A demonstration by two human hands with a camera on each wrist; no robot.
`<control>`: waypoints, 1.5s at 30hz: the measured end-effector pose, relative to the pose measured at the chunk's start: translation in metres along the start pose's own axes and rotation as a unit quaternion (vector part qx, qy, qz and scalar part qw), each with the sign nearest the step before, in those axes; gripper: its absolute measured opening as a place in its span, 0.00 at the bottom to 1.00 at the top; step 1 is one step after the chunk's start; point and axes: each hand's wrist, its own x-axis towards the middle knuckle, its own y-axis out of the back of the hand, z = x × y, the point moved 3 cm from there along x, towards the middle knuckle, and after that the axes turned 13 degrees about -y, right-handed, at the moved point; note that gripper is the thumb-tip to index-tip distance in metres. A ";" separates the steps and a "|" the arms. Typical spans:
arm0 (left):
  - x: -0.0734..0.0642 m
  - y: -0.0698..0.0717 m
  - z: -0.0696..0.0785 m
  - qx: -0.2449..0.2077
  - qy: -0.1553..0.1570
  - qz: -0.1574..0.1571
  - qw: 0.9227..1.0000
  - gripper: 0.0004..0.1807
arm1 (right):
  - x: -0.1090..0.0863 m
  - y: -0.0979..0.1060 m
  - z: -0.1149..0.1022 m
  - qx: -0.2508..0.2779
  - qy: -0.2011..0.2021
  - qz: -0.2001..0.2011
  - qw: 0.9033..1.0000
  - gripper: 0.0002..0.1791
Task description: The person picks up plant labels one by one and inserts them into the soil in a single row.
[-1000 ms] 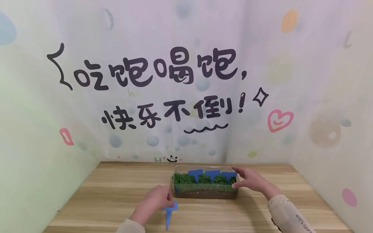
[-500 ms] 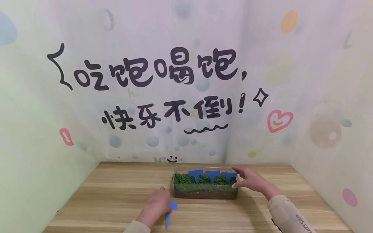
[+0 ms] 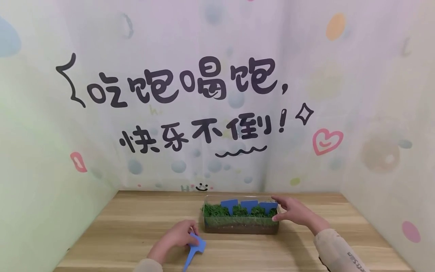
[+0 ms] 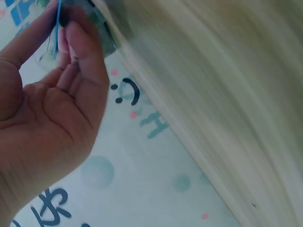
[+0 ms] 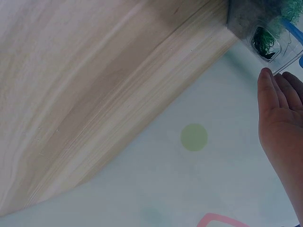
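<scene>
My left hand [image 3: 177, 235] pinches a blue T-shaped plant label [image 3: 198, 245], its pointed stem slanting down to the left. In the left wrist view the label [image 4: 58, 28] shows edge-on between thumb and fingers. My right hand [image 3: 296, 214] holds the right end of a clear plastic planter box [image 3: 242, 229], thumb at the front rim, fingers reaching to the back. Green artificial grass [image 3: 215, 211] over a brown layer fills the box. Three more blue labels stand upright in it: a left one [image 3: 229, 205], a middle one [image 3: 249, 205] and a right one [image 3: 268, 206].
The box stands on a wood-grain table [image 3: 136, 211], right of its middle and towards the back. A printed curtain [image 3: 190, 162] with dark lettering hangs behind the table, and pale side walls [image 3: 40, 181] flank it.
The label in my left hand has turned: its stem pointed nearly straight down and now slants to the lower left. The left hand has shifted slightly. My right hand stays at the box.
</scene>
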 end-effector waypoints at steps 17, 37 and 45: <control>0.014 0.054 0.047 -0.115 -0.100 0.086 0.985 0.09 | 0.001 0.000 -0.004 -0.003 0.002 0.002 1.000 0.45; 0.063 0.030 0.038 0.045 -0.084 0.180 0.979 0.03 | 0.001 -0.002 0.000 -0.005 0.008 0.007 1.000 0.46; 0.071 0.018 0.032 0.137 -0.054 0.151 0.977 0.04 | 0.000 0.000 -0.002 0.004 0.000 0.000 1.000 0.46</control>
